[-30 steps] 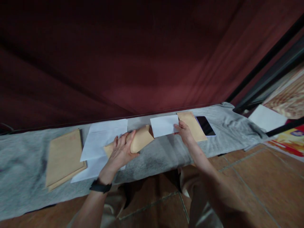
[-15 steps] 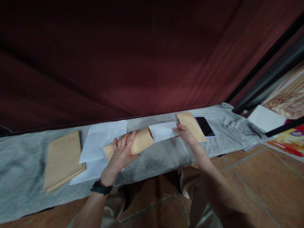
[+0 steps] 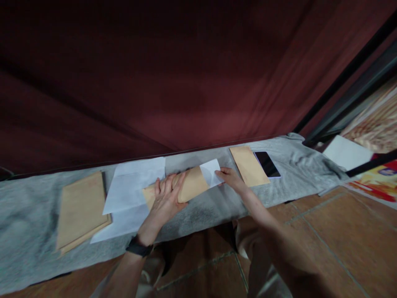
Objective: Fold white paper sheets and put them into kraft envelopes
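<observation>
My left hand (image 3: 166, 199) lies across a tan paper envelope (image 3: 194, 183), its fingers over the top and the thumb along the near edge. A white folded sheet of paper (image 3: 210, 170) sits partly inside the envelope's right-hand opening. At that sheet's outer end, the fingers of my right hand (image 3: 231, 178) are closed in a pinch. How much paper lies inside the envelope is hidden. Left of the envelope, partly under it, are loose white sheets (image 3: 133, 186).
A stack of tan envelopes (image 3: 82, 207) lies at the left on the grey cloth (image 3: 204, 215). To the right are another tan envelope (image 3: 249, 165) and a phone (image 3: 267, 164). A dark red curtain (image 3: 192, 82) hangs behind, and tiled floor (image 3: 338, 223) shows in front.
My right hand has moved left with the sheet, and less of the white paper shows outside the envelope. My left hand and the envelope have shifted slightly right.
</observation>
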Motion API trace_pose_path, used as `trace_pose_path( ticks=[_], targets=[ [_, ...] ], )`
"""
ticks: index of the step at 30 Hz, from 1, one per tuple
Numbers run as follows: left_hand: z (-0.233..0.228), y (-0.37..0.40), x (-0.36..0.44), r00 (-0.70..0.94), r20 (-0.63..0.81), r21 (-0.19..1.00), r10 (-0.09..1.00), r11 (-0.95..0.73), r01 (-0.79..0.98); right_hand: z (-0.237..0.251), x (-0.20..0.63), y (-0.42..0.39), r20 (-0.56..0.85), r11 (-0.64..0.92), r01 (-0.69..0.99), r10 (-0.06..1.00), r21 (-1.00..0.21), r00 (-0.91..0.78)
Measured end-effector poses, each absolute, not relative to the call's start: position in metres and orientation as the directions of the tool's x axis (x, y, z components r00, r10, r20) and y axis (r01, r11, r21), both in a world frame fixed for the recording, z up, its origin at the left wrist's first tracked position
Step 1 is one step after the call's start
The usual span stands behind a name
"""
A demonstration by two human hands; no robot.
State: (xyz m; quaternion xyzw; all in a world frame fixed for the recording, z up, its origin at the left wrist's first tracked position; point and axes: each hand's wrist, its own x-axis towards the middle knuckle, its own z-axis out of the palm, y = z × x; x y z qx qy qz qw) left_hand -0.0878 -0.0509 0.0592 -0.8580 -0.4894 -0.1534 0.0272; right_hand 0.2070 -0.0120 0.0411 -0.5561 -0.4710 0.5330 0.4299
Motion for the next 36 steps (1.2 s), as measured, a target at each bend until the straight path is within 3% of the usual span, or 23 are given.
trace_pose_path(
  ticks=[9,17,23,29,36],
  targets=[
    [0.057,-0.052,-0.078,0.504,0.309,0.097,0.807,-0.553,0.827,0.031,0.179,-0.02,-0.125,-0.106,0.225,0.989,-0.969,-0.073],
    [0.056,-0.051,-0.077,0.545,0.307,0.084,0.78,-0.593,0.801,0.024,0.163,-0.022,-0.244,-0.233,0.098,0.964,-0.967,-0.109],
    [0.053,-0.047,-0.08,0.564,0.345,0.058,0.75,-0.617,0.785,0.012,0.158,-0.016,-0.153,-0.155,0.086,0.988,-0.984,0.029],
    [0.052,-0.044,-0.08,0.582,0.347,0.046,0.735,-0.634,0.772,0.009,0.152,-0.016,-0.121,-0.123,0.041,0.991,-0.992,0.055],
    [0.053,-0.044,-0.081,0.576,0.377,0.056,0.725,-0.639,0.767,0.011,0.151,-0.022,0.13,0.12,0.07,0.978,-0.99,0.161]
  ],
)
